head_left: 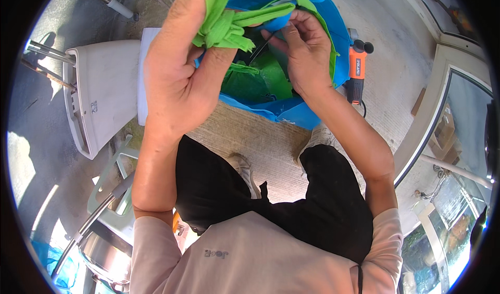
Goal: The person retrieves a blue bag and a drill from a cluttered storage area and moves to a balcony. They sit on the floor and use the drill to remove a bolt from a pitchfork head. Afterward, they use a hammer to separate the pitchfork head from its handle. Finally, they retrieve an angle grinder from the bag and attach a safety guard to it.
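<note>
A blue bag [341, 44] with green fabric inside stands on the floor in front of me, its mouth open. My left hand [179, 83] is raised over its left side, closed on a knotted green fabric strap [224, 31]. One end of the strap stretches right toward my right hand [310, 57], which reaches over the bag's opening. The right fingers are pinched at a fold of blue fabric [277, 22]. Just below them runs a thin black cord [259, 49]; whether they grip it too, I cannot tell. Part of the bag is hidden behind my hands.
An orange and black power tool [357, 67] rests right of the bag, its cord trailing on the floor. At left are a pale plastic panel [107, 93], a light green stool [112, 174] and a metal pole [86, 226]. A glass-paned door frame [429, 117] stands at right.
</note>
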Demonstrator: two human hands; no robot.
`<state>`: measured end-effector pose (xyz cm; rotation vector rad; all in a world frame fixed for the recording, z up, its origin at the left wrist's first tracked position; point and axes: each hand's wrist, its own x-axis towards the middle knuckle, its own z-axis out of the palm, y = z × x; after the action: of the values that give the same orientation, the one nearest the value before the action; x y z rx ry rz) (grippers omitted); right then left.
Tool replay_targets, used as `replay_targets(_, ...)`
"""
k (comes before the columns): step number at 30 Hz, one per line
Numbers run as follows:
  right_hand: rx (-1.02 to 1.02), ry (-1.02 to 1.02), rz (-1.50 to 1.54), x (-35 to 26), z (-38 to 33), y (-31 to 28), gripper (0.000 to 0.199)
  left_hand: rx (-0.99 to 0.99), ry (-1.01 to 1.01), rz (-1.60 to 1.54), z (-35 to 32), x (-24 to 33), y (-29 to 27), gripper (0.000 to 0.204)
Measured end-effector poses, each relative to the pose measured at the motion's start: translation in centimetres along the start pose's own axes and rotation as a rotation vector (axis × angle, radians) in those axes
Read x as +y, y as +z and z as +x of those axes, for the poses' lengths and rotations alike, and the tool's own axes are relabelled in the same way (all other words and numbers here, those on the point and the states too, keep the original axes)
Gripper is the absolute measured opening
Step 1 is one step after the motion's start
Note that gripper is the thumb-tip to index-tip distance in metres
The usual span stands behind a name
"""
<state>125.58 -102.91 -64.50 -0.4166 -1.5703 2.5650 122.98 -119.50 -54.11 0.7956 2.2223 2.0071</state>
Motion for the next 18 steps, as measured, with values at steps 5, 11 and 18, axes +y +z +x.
replay_targets(5,-0.109,0.174,-0.318,7.0,0.5,-0.7,0.012,-0.019,-0.006,-0.056,0.9,0.9,0.5,0.062)
replay_targets(11,-0.658,0.109,-1.097,8.4,2.2,-0.1,0.03,-0.075,0.097,-0.016,0.5,0.3,0.7,0.068)
replay_targets(18,-0.43,-0.156,-1.095,12.0,7.7,1.4,0.034,-0.085,0.093,0.093,-1.1,1.0,0.6,0.06)
